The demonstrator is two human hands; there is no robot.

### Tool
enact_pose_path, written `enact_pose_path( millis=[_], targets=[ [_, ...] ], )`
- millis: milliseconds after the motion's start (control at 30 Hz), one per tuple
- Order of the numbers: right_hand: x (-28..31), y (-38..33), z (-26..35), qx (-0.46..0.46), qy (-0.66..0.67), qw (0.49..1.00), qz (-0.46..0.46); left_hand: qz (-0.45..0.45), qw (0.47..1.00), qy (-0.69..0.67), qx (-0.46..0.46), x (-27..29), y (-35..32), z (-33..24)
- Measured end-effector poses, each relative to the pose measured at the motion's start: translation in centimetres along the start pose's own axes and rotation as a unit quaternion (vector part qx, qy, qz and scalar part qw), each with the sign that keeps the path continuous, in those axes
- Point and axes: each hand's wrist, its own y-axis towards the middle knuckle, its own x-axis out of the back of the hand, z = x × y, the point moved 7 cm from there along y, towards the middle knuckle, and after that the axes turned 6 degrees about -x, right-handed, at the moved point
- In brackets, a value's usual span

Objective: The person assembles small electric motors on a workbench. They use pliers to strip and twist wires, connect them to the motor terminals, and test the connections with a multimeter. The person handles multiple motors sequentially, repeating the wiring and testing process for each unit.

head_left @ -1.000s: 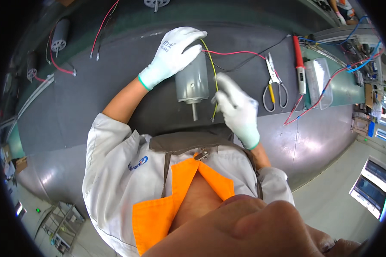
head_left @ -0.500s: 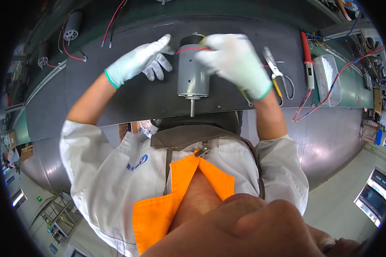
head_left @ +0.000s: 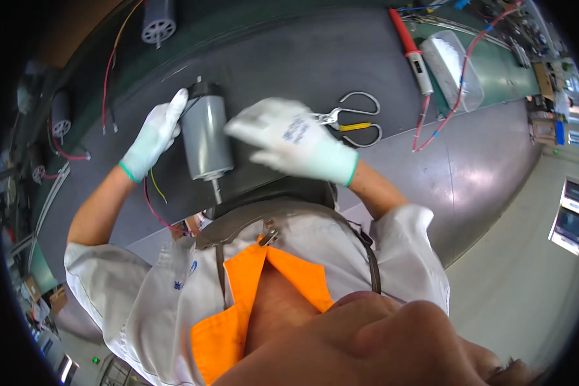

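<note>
My left hand [head_left: 153, 135], in a pale glove, rests its fingers against the upper left side of a grey cylinder-shaped motor [head_left: 206, 138] that lies on the dark mat [head_left: 302, 71] just in front of my chest, its thin shaft pointing back toward me; the hand touches the motor but is not wrapped around it. My right hand [head_left: 289, 138], also gloved, hovers just right of the motor with fingers spread open and flat, holding nothing. Scissors [head_left: 354, 119] lie just beyond that hand, a red-handled soldering iron [head_left: 413, 55] farther right, and red and yellow wires [head_left: 151, 199] trail below the motor.
</note>
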Motion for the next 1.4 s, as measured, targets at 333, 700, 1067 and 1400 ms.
enact_pose_path(
  millis=[333,700,1067,1400],
  targets=[
    [12.2,-9.0,-19.1,-0.325,-0.297,0.872,-0.214,-0.124,0.958,0.199,-0.166,-3.4,0.9,-3.0],
    [25.9,-14.9,-42.4,-0.531,-0.392,0.751,-0.027,-0.120,0.954,0.203,-0.184,-4.4,-0.5,-3.5],
    [26.3,-16.0,-42.1,-0.517,-0.353,0.770,-0.121,-0.109,0.956,0.189,-0.197,-4.4,-0.5,-3.4],
    [27.1,-13.9,-35.5,-0.501,0.018,0.819,-0.280,-0.096,0.958,0.193,-0.190,-4.7,-0.5,-3.4]
  ],
)
